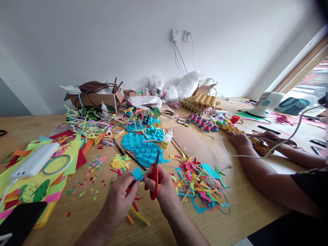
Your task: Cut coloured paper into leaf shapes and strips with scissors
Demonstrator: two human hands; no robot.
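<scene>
Low over the front of the table, my left hand [120, 191] pinches a small piece of blue paper [137, 174]. My right hand [162, 186] is closed around red-handled scissors [154, 181], whose blades point up and away from me; its fingertips also touch the blue paper's right end. Just beyond lies a blue paper oval [148, 154] with raised folded strips. A yellow paper fish shape [120, 162] rests to the left of it. Colourful paper strips lie partly under my hands.
A heap of paper scraps [202, 184] lies on the right, with a glue bottle [167, 140] behind. At left are coloured sheets, a white power bank [36, 160] and a black phone [24, 218]. A co-worker's hands [239, 140] handle an egg carton; a white cable crosses there.
</scene>
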